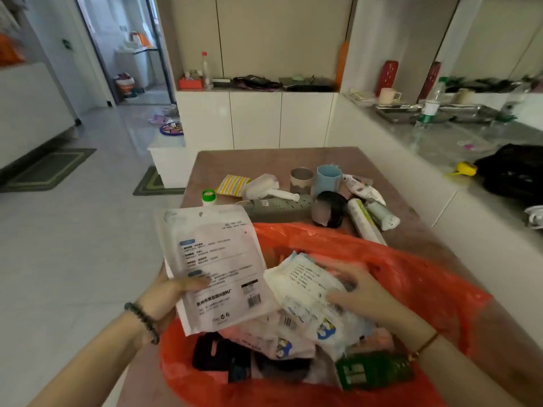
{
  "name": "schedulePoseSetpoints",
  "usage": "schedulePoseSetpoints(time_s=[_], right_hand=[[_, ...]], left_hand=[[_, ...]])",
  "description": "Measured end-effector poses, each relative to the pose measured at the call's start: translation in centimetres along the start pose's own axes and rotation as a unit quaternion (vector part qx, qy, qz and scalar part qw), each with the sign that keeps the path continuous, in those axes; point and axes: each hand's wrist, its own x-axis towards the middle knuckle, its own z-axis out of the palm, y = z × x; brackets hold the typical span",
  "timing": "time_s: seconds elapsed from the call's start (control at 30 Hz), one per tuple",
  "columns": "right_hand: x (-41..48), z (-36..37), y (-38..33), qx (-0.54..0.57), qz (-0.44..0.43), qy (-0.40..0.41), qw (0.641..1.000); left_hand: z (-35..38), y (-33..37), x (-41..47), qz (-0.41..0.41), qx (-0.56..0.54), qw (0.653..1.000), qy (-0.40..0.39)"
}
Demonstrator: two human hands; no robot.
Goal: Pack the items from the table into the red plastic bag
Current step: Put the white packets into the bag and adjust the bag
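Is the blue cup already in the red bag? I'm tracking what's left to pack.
No, the blue cup stands upright on the table, beyond the red bag.

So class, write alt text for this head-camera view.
Left hand holds a flat white printed packet over the open red plastic bag; right hand presses a white wipes pack inside. Cups and tubes wait on the table.

The red plastic bag [411,277] ran off the bottom edge, its contents half buried under white packets [311,292] — the flat pouch's [217,265] small print stayed too blurred to read.
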Motion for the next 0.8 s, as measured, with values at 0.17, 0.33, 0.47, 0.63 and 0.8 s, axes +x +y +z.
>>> schedulePoseSetpoints(time_s=[0.17, 0.33, 0.47, 0.63, 0.8], right_hand=[[4.5, 0.8, -1.2, -0.156, -0.075, 0.118, 0.978], [5.0, 1.2, 0.4, -0.36, 0.015, -0.009, 0.933], [3.1, -0.5, -0.8, -0.205, -0.109, 0.174, 0.957], [2.4, -5.2, 0.4, -0.517, 0.023, 0.273, 0.811], [2.0, -9.7, -0.3, -0.251, 0.052, 0.316, 0.913]], left_hand=[[-1.1, 0.0, -0.6, -0.013, -0.037, 0.999, 0.018], [-0.5, -0.1, -1.3, -0.014, -0.051, 0.999, 0.005], [1.6, -0.2, -1.5, -0.017, -0.035, 0.999, -0.03], [5.7, -1.1, -0.3, -0.067, -0.034, 0.992, -0.103], [11.3, -2.4, 2.0, -0.125, 0.082, 0.972, -0.18]])
